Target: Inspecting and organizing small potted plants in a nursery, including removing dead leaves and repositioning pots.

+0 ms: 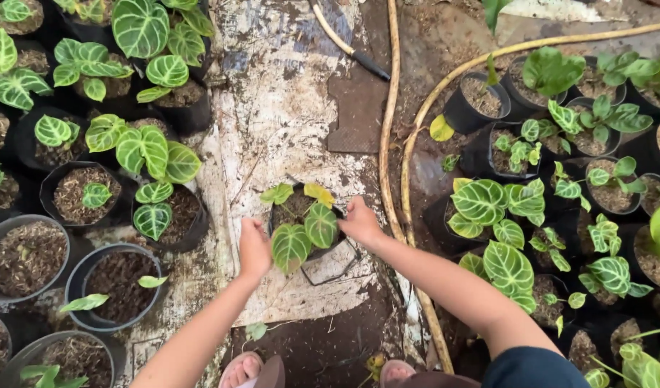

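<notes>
Your left hand (254, 248) and right hand (359, 221) both grip rim of round black plastic pot with veined green plant (305, 224); pot sits upright between them, equally near each.

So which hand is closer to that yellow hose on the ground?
The right hand. It grips the right rim of the black pot, just left of the yellow hose. The left hand is on the pot's far side, farther from the hose.
</notes>
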